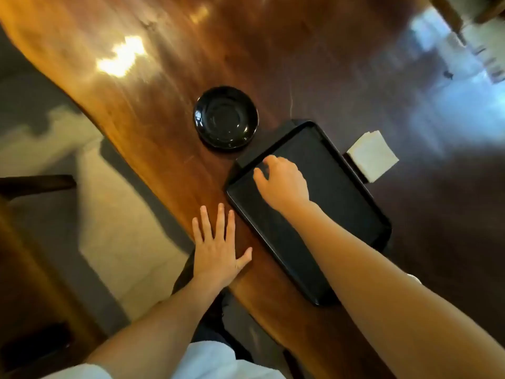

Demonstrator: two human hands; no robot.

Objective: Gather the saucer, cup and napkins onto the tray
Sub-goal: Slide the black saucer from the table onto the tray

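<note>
A black rectangular tray (341, 192) lies at an angle on the wooden table, with nothing on it. A glossy black saucer (225, 119) sits on the table just beyond the tray's far left corner. A small stack of white napkins (373, 155) lies beside the tray's right edge. My right hand (281, 183) hovers over the tray's far end, fingers loosely curled toward its rim, holding nothing. My left hand (216, 250) rests flat on the table at the tray's left side, fingers spread. No cup is in view.
The wooden table (153, 110) has a wavy left edge, with a pale and grey floor (109, 214) below it. A dark chair part (35, 184) stands at the left. Blurred papers (489, 61) lie at the far right.
</note>
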